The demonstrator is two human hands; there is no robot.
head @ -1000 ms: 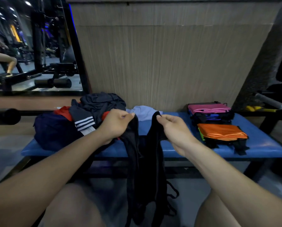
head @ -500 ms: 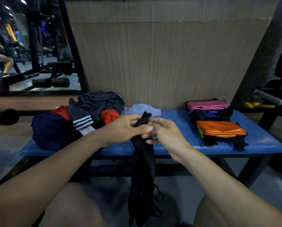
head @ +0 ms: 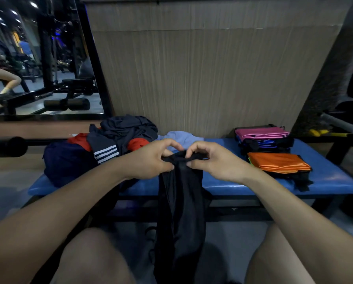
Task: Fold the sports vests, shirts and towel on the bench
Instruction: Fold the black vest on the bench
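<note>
Above bench edge (head: 233, 188), hands pinch black garment (head: 181, 201)

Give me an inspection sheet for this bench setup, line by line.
Surface: blue bench, padded, against a panelled wall.
Job's things: black garment hanging off the front edge; unfolded pile at left; folded orange piece and pink piece at right; pale blue cloth at the back.
Clutter: dark bag on the left end.
Grippers: left hand and right hand both pinch the garment's top edge.
Cables: nothing seen.
Surroundings: mirror showing gym machines.
</note>
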